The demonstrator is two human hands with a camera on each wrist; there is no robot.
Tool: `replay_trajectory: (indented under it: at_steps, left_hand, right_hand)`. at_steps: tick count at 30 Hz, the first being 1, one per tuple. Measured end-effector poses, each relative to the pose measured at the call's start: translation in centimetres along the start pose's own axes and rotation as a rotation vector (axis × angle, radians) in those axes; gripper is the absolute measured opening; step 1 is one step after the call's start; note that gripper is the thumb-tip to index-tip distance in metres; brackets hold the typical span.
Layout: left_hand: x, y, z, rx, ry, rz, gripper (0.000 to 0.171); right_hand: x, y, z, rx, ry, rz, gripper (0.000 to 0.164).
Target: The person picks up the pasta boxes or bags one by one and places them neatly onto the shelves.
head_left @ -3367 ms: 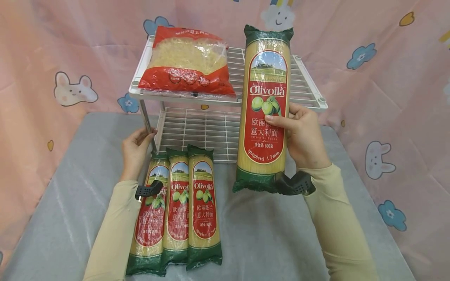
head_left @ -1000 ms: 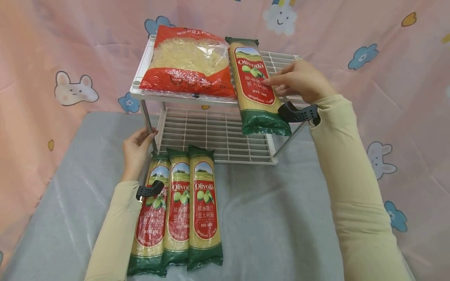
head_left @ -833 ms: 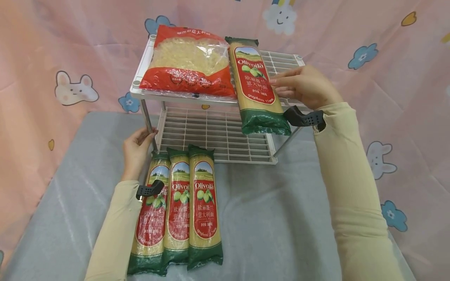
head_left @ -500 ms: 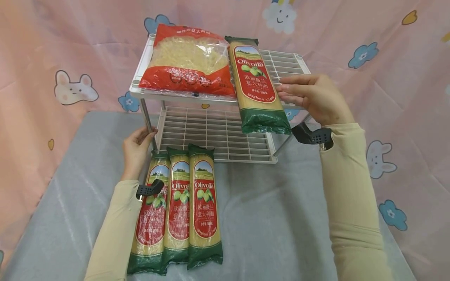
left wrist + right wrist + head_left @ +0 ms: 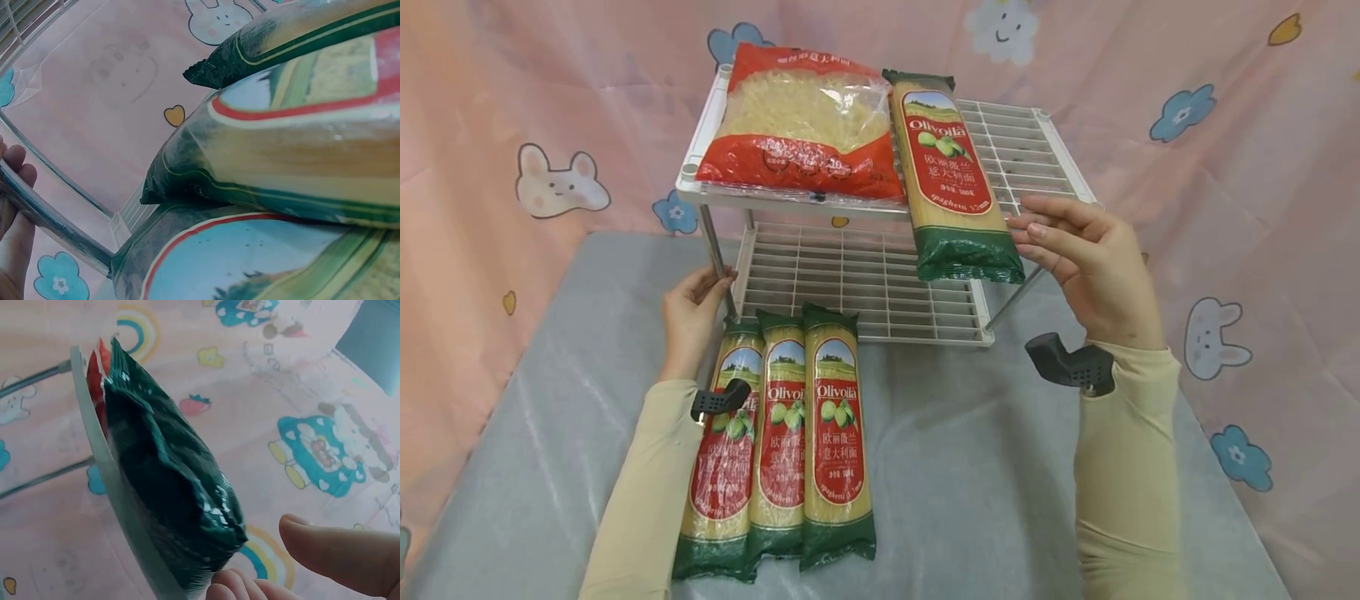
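My left hand [image 5: 691,323] grips the front left metal leg [image 5: 711,237] of a white two-tier wire rack [image 5: 1060,162]; the left wrist view shows fingers and thumb around that leg [image 5: 59,228]. On the top shelf lies a spaghetti pack [image 5: 951,167], its green lower end jutting past the front edge. Beside that pack's right side is my right hand [image 5: 1101,267], fingers loosely extended. In the right wrist view the thumb [image 5: 337,550] stands apart from the pack's green end [image 5: 169,469], while the fingertips are close to its lower corner; contact is unclear.
A red bag of pasta [image 5: 805,125] lies left of the spaghetti pack on the top shelf. Three more spaghetti packs [image 5: 838,433] lie side by side on the grey cloth [image 5: 955,467], in front of the wire lower shelf [image 5: 865,283]. A pink patterned curtain hangs behind.
My right hand lowered the raised spaghetti pack onto the top shelf, released it, then moved down and right along its side. My left hand stayed on the rack leg.
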State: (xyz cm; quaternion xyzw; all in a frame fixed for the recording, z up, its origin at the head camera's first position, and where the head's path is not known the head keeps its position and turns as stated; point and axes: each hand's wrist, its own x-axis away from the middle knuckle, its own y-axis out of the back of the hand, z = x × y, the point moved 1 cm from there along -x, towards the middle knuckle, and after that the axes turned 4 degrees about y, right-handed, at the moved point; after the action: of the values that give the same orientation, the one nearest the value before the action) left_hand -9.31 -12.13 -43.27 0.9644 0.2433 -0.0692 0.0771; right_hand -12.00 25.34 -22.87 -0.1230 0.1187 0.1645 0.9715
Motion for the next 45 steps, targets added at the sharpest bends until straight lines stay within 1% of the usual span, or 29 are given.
replay_trajectory:
  at_steps: [5,13,17,20,24,30,33,36,40,42,45]
  left_hand:
    - [-0.1,-0.1,0.0,0.006,0.006,0.004,0.028]
    - [-0.2,-0.1,-0.1,0.031,-0.008,0.005,0.026]
    - [-0.3,-0.1,0.0,0.026,-0.009,-0.008,0.026]
    - [-0.3,-0.1,0.1,0.032,-0.009,-0.009,0.026]
    - [-0.4,-0.2,0.1,0.042,-0.002,-0.007,0.026]
    - [-0.4,-0.2,0.2,0.047,0.001,-0.014,0.025]
    - [-0.4,-0.1,0.3,0.043,-0.002,-0.015,0.025]
    - [-0.4,-0.1,0.3,0.038,-0.004,-0.015,0.025]
    - [-0.4,-0.1,0.3,0.038,-0.012,-0.018,0.025]
    - [-0.4,-0.1,0.3,0.033,-0.017,-0.022,0.025]
    - [-0.4,-0.1,0.3,0.023,-0.018,-0.022,0.025]
  right_hand:
    - [1.9,0.2,-1.5,-0.023,0.037,-0.038,0.024]
    - [4.5,0.1,-4.0,-0.099,0.016,-0.044,0.02]
    - [5.6,-0.1,-5.7,-0.063,0.005,-0.021,0.023]
    - [6.4,-0.1,-7.3,-0.002,-0.036,-0.015,0.024]
    - [7.6,0.2,-9.6,0.032,-0.102,-0.024,0.025]
    - [9.0,0.4,-12.6,0.022,-0.173,-0.001,0.024]
    - [9.6,0.3,-14.0,0.03,-0.21,0.011,0.027]
    - [10.0,0.0,-15.4,0.068,-0.267,0.016,0.033]
    - [10.6,-0.5,-17.2,0.124,-0.372,0.029,0.041]
    - [10.8,-0.8,-18.1,0.144,-0.42,0.036,0.042]
    - [11.1,-1.2,-19.2,0.154,-0.464,0.043,0.042]
